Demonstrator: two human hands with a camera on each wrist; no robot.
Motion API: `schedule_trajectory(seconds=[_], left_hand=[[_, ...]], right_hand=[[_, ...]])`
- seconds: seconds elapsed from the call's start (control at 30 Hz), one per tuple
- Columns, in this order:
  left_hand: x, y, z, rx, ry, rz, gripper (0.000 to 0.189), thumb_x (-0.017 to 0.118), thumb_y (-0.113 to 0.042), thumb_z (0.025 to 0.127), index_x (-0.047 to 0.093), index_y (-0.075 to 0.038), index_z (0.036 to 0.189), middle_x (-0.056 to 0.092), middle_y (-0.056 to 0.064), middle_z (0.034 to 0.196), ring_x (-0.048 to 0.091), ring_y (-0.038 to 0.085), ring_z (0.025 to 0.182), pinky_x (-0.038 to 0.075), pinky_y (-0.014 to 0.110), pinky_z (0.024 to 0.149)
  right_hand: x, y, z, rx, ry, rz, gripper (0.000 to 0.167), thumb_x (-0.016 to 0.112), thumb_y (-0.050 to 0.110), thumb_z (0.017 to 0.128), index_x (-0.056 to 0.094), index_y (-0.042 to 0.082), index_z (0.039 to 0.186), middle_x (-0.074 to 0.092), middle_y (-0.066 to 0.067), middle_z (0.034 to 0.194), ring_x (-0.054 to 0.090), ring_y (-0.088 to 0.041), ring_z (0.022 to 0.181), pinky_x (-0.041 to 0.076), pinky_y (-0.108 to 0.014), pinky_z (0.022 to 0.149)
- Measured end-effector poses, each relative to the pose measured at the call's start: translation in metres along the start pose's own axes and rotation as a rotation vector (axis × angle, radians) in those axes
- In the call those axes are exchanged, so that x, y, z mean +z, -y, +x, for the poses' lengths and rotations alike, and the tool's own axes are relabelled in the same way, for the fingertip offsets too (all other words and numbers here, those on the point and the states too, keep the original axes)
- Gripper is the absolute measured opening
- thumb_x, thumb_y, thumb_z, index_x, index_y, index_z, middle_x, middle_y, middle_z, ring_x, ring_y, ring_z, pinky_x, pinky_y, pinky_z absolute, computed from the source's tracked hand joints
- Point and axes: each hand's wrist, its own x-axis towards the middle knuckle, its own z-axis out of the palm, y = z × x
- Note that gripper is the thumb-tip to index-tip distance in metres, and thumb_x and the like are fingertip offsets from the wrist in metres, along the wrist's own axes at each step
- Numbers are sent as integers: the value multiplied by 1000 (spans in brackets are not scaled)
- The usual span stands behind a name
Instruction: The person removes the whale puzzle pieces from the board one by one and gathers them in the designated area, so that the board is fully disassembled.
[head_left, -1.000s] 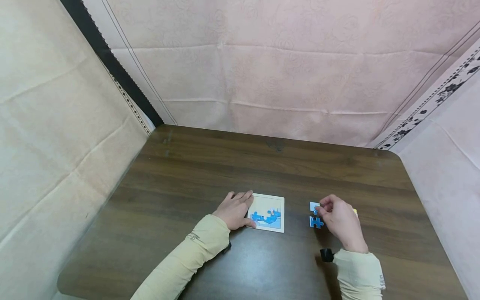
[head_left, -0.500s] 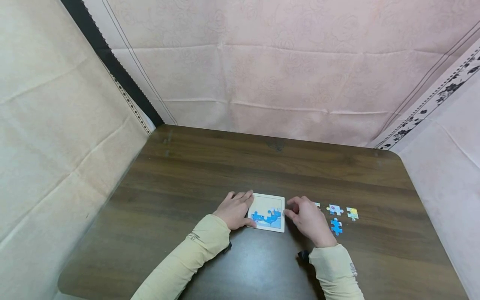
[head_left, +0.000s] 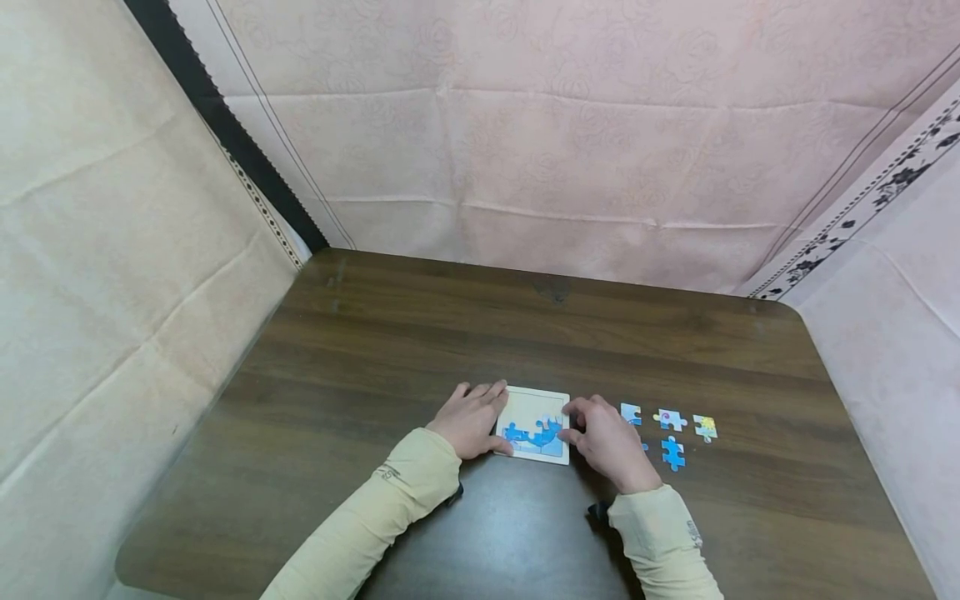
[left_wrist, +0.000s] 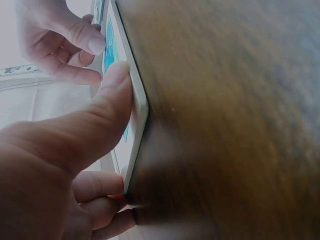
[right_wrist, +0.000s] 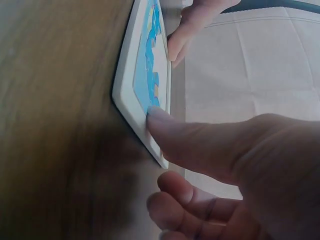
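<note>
A square puzzle board [head_left: 531,400] with a pale rim lies on the table, its lower part covered by blue picture pieces [head_left: 546,433]. My left hand [head_left: 467,423] grips the board's left side, thumb over the near corner and fingers along the edge; the left wrist view shows the thumb [left_wrist: 112,92] on the rim. At the board's right edge is my right hand [head_left: 606,442]. Its thumb [right_wrist: 175,135] touches the rim beside the blue picture, and its index fingertip rests farther up the edge, apart from the thumb. Between them no loose piece shows.
Several loose jigsaw pieces lie right of the board: a white-and-blue one [head_left: 631,413], a white one with a coloured mark [head_left: 670,419], a yellow one [head_left: 705,427] and a blue one [head_left: 672,453]. Another is mostly hidden by the right hand. Brown wooden table [head_left: 420,333]; pale cloth [head_left: 525,150] hangs behind.
My right hand has moved left from the loose pieces to the board's right edge, uncovering several pieces. Its thumb and index finger have spread slightly. My left hand stays on the board.
</note>
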Motion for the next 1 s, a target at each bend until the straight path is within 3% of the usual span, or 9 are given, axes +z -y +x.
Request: schedule_trajectory(seconds=[0.27, 1.0], left_hand=[[0, 0, 1, 1, 2, 0, 90, 60, -66, 83, 39, -8, 149, 31, 7, 157, 33, 22, 141, 25, 49, 111], [0, 0, 0, -5, 4, 0, 90, 61, -65, 83, 40, -8, 149, 32, 7, 156, 34, 23, 140, 26, 48, 111]], right_hand=[[-1, 3, 0, -12, -5, -5, 23, 83, 18, 78, 74, 12, 99, 55, -2, 84, 50, -20, 73, 48, -34, 65], [2, 7, 2, -27, 11, -58, 19, 80, 14, 81, 75, 12, 99, 58, -2, 87, 51, -18, 71, 52, -35, 68]])
